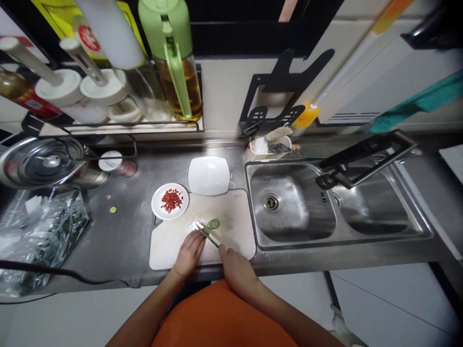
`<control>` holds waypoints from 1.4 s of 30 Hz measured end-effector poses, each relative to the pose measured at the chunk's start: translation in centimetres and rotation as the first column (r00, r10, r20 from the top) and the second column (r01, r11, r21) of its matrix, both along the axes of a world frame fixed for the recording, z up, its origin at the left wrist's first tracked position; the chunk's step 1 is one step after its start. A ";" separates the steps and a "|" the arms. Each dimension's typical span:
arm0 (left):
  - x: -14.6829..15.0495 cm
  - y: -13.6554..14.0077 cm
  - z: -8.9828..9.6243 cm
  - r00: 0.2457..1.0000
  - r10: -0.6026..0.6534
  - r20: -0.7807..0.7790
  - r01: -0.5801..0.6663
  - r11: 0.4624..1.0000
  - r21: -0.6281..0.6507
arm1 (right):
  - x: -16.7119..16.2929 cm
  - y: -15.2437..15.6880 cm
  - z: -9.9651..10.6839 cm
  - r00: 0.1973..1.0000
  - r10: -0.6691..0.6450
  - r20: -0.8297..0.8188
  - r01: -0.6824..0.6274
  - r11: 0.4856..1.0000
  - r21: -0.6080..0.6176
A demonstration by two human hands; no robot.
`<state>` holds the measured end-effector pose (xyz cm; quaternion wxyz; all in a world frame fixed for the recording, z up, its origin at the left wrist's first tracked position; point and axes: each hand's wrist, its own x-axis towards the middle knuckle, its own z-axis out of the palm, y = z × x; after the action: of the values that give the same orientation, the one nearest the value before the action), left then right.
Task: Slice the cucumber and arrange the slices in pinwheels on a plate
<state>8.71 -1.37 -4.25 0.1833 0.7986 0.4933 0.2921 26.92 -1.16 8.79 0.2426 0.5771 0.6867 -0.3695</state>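
My right hand [237,270] is closed round the handle of a knife [209,235]. Its blade points up and left over the white cutting board [166,250]. Against the left side of the blade, my left hand [190,249] rests on the board with fingers bent and together; whatever lies under them is hidden. Just right of the blade are thin green slices [213,223] that look like cucumber, overlapping one another. The board looks wet above my left fingertips. A round white plate [155,205] with chopped red pieces [171,200] overlaps the board's upper left corner.
An empty white dish [209,174] sits at the board's top edge. To the right is a steel double sink [289,207] with a black faucet [350,164]. Leftward lie a plastic bag of greens [47,236], a lidded pot [47,161] and a small jar [117,164].
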 end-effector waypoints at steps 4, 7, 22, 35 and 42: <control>0.0 0.0 0.0 1.000 0.006 -0.003 -0.006 1.000 -0.007 | -0.1 0.0 0.1 1.000 -0.012 0.007 0.012 1.000 0.013; 0.0 0.0 0.1 1.000 0.003 -0.002 -0.003 1.000 -0.008 | -0.1 0.0 0.2 1.000 -0.003 0.008 0.003 1.000 0.030; 0.0 0.1 0.1 1.000 -0.011 0.003 0.011 0.999 -0.032 | -0.9 0.5 -1.2 1.000 -0.003 -0.009 0.004 0.998 0.067; 0.0 0.2 0.3 1.000 0.001 0.006 -0.001 1.000 -0.022 | -1.8 1.8 -3.5 0.996 -0.024 -0.089 0.034 0.994 0.106; 0.0 0.1 0.0 1.000 -0.004 0.014 0.004 1.000 -0.015 | -2.1 1.9 -4.5 0.992 -0.048 -0.118 0.060 0.993 0.102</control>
<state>8.73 -1.27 -4.21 0.1934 0.7961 0.4925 0.2937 24.86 0.75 4.28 0.1619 0.5852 0.7022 -0.3719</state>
